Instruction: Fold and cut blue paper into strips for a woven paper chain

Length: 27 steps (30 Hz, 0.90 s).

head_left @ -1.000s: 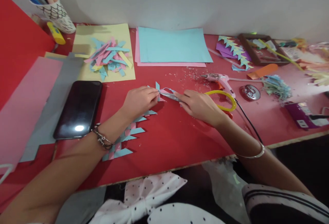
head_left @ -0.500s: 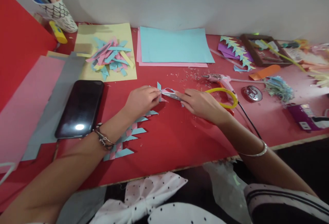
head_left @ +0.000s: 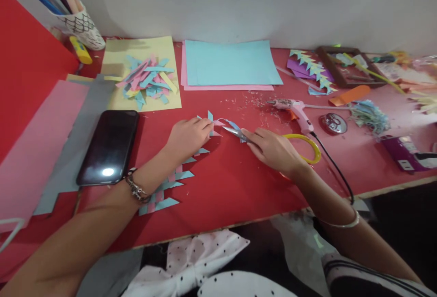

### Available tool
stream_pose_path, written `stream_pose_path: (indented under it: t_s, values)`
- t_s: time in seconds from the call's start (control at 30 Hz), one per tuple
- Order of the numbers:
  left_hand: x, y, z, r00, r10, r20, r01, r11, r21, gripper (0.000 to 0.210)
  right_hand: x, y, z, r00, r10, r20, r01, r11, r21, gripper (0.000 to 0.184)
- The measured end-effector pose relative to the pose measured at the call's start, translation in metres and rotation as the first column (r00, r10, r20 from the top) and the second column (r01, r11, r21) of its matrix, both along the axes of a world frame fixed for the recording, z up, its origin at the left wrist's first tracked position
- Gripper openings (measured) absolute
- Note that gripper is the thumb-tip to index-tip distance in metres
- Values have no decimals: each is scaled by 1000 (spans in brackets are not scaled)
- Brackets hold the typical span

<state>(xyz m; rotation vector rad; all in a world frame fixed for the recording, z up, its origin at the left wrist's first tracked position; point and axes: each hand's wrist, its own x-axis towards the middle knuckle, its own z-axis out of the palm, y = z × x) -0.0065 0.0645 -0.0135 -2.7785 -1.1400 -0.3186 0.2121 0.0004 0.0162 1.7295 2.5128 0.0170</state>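
Observation:
Closed fingers of my left hand [head_left: 190, 138] pinch the upper end of a woven paper strip chain [head_left: 175, 176] in blue and pink. Its pointed tips stick out to the right, and my wrist and forearm cover part of its length. My right hand [head_left: 275, 148] grips a pair of scissors [head_left: 234, 131] by the blades, their points facing my left hand a short way from the chain's end. The yellow handle lies beyond my right hand. A thin string with a small blue tassel [head_left: 233, 124] runs from the chain's end behind the blades.
Loose cut strips [head_left: 150, 78] lie piled on yellow paper [head_left: 112, 60]. Blue sheets [head_left: 232, 62] lie at the back. A phone [head_left: 108, 147] is left of my arm. A pink glue gun [head_left: 296, 109], its cord, a round tin [head_left: 333, 123] and a wooden frame [head_left: 327, 65] stand right.
My right hand has drawn the scissors right and slightly toward me, so the points are now apart from my left hand. My left hand stays on the chain's end.

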Motion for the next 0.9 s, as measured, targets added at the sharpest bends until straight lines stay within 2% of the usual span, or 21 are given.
stream_pose_path:
  t_s: [0.13, 0.3, 0.37, 0.6, 0.8, 0.9]
  values:
    - [-2, -2, 1, 1000, -21, 14, 21, 999, -26, 30, 0, -7, -5, 997, -47, -65, 51, 997, 64, 39]
    - [-8, 1, -2, 974, 21, 225, -3, 997, -80, 30, -1, -13, -11, 979, -92, -182, 114, 987, 113, 38]
    - [-9, 2, -3, 966, 11, 257, 17, 994, -106, 31, 0, -14, -12, 966, -99, -241, 131, 984, 119, 38]
    - [-5, -4, 8, 992, -9, 122, 30, 984, -174, 32, 1, -14, -14, 943, -94, -318, 146, 979, 145, 37]
    - [3, -6, 25, 998, -13, 62, 27, 971, -236, 33, 7, -13, -17, 910, -160, -382, 256, 942, 215, 36]
    - [4, -5, 30, 999, -1, 46, 14, 958, -287, 32, 7, -13, -17, 912, -192, -362, 285, 932, 224, 35]
